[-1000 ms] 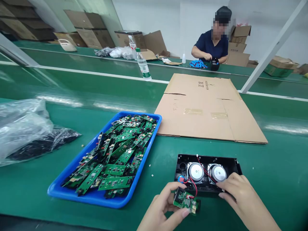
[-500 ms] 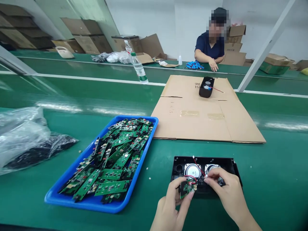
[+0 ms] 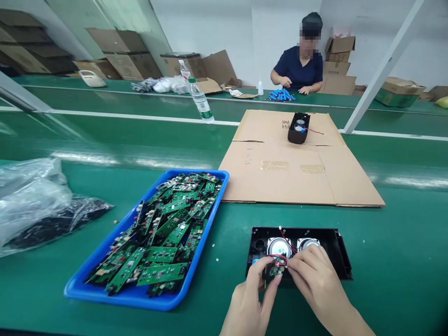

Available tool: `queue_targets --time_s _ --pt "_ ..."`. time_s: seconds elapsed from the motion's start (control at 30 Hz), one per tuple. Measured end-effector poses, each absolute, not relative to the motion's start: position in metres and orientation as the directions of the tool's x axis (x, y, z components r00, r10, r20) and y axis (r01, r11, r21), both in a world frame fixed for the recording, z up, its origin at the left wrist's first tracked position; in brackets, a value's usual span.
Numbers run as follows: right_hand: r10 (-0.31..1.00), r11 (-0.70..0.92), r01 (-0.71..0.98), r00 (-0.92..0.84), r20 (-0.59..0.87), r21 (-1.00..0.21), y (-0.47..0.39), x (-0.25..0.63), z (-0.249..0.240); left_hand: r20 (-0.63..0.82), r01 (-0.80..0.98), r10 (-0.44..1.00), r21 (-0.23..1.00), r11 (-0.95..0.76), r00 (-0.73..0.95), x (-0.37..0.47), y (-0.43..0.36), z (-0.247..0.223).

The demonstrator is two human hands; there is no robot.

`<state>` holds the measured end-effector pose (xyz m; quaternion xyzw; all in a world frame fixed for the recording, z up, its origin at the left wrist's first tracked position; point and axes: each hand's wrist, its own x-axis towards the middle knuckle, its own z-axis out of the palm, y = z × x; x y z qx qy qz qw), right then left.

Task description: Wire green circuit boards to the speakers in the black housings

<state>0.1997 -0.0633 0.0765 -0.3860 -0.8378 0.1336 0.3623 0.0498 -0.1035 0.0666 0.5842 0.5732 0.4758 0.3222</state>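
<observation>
My left hand [image 3: 250,294] pinches a small green circuit board [image 3: 272,271] between thumb and fingers, tilted over the near edge of a black speaker housing [image 3: 331,247]. Red wires run from the board toward the housing. My right hand [image 3: 317,275] is closed at the board's right edge, its fingertips on a small white wire connector [image 3: 285,264], mostly hidden by the fingers. Two round silver speakers [image 3: 279,247] sit inside the housing; my right hand partly covers the right one. A blue part shows beside my left fingers.
A blue tray [image 3: 224,186] piled with green circuit boards stands to the left. Behind the housing lies flat cardboard [image 3: 294,186] bearing another black speaker housing [image 3: 298,135]. Plastic bags [image 3: 35,200] lie far left. A person [image 3: 297,70] sits across, near blue cylindrical parts [image 3: 282,95].
My right hand has moved left with the connector, from over the speakers to the board's edge. The board has turned slightly in my left hand. The person across has shifted their arms.
</observation>
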Motion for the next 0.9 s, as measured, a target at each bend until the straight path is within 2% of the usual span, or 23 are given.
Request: queue_targets --time_s 0.2,0.33,0.5,0.73,0.9 --pt "0.656 0.721 0.635 -0.498 0.568 -0.277 -0.063 0.194 0.078 0.282 0.617 0.950 0.727 -0.302 0.133 0.042 -0.103 0.066" --pt "0.638 0.730 0.637 -0.508 0.579 -0.247 -0.061 0.195 0.079 0.306 0.665 0.926 0.647 -0.373 0.221 0.039 -0.102 0.068" --pt "0.673 0.718 0.620 -0.500 0.544 -0.318 -0.053 0.198 0.086 0.323 0.636 0.911 0.653 -0.411 0.257 0.037 -0.096 0.072" --pt "0.589 0.798 0.547 -0.619 0.519 -0.253 -0.049 0.201 0.089 0.355 0.599 0.903 0.677 -0.427 0.243 0.039 -0.091 0.075" --pt "0.584 0.808 0.526 -0.663 0.467 -0.264 -0.044 0.203 0.089 0.296 0.571 0.910 0.709 -0.413 0.291 0.039 -0.092 0.077"
